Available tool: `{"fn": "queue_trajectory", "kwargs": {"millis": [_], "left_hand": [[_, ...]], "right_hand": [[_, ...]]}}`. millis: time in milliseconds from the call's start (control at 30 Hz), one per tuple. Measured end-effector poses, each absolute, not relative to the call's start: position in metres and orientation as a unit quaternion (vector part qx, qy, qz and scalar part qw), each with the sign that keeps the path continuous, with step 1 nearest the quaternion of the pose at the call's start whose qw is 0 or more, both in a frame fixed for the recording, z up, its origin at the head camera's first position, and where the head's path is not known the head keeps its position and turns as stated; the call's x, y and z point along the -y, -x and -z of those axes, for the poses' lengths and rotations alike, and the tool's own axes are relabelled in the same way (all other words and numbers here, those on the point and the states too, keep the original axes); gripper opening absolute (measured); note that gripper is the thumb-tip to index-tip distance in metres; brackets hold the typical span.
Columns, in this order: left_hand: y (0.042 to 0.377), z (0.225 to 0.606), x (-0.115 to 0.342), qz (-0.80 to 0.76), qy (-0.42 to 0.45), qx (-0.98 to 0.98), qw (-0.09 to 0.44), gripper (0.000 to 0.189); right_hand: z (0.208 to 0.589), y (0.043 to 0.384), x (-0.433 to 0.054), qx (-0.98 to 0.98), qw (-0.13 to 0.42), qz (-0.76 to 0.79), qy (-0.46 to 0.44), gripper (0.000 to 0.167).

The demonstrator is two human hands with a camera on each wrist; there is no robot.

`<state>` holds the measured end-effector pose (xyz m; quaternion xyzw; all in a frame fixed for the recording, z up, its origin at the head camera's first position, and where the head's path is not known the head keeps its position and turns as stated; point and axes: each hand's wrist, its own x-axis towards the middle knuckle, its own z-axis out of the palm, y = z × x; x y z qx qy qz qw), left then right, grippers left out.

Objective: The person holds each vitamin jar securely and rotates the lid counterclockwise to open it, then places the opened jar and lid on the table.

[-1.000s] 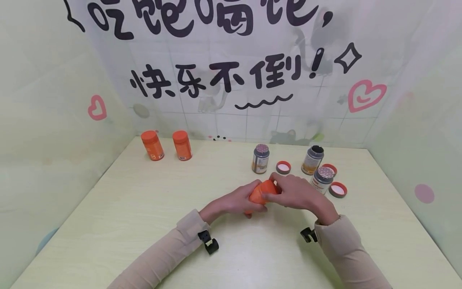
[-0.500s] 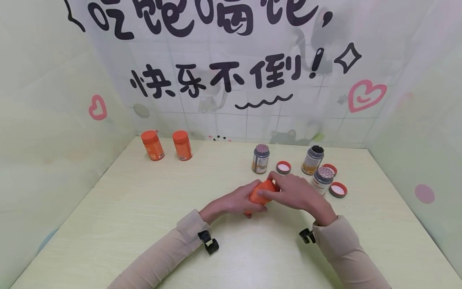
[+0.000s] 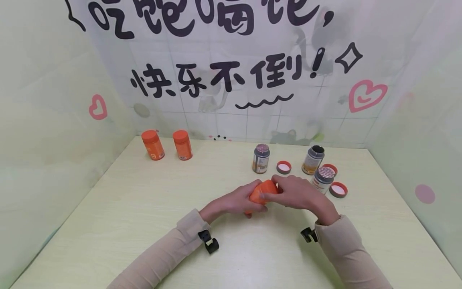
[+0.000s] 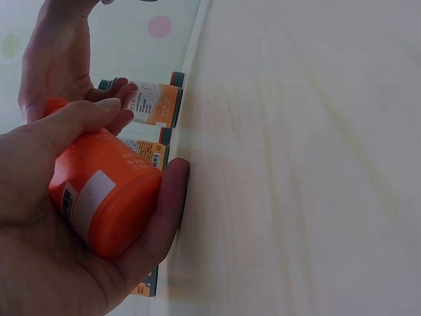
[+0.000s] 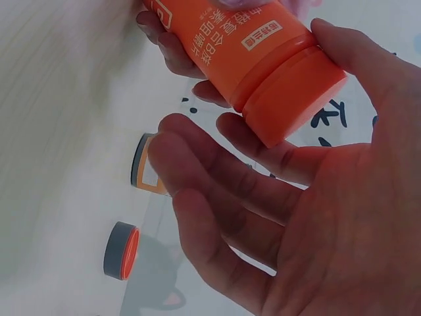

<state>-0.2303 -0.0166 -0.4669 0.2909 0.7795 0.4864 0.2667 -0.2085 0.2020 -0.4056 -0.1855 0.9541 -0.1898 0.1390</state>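
My left hand [image 3: 239,198] grips an orange pill bottle [image 4: 128,178] round its body, held tilted above the table. In the right wrist view its orange lid [image 5: 296,95] sits on the neck. The thumb and index finger of my right hand [image 3: 298,192] pinch that lid from both sides, while the other fingers stay loosely bent away from it. Just behind my hands stands a grey bottle [image 3: 260,160] with a printed seal on its mouth. Close to my right hand is another sealed grey bottle [image 3: 322,181], partly covered by that hand.
Two capped orange bottles [image 3: 152,146] [image 3: 182,146] stand at the back left. At the back right is a grey bottle [image 3: 313,161] with a dark mouth. Red-and-grey lids [image 3: 283,167] [image 3: 338,190] [image 3: 330,169] lie white inside up. A printed curtain [image 3: 223,100] hangs behind.
My right hand's wrist and thumb shift slightly at the lid, first inward and then back. The left hand keeps its grip on the orange pill bottle, which stays in place.
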Motion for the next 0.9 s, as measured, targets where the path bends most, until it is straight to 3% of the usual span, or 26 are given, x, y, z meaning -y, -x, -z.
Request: {"fn": "queue_trajectory", "kwargs": {"millis": [400, 633, 900], "left_hand": [[0.2314, 0.4676, 0.0177, -0.489, -0.298, -0.775, 0.268, 0.044], [0.2324, 0.4693, 0.0162, -0.475, -0.307, -0.784, 0.257, 0.046], [0.2306, 0.4675, 0.0166, -0.484, -0.292, -0.781, 0.264, 0.045]], "right_hand": [[0.4052, 0.2081, -0.1982, -0.951, 0.132, 0.202, 0.193, 0.051], [0.4065, 0.2073, -0.1968, -0.950, 0.122, 0.216, 0.191, 0.041], [0.4039, 0.2072, -0.2003, -0.955, 0.137, 0.194, 0.177, 0.049]]}}
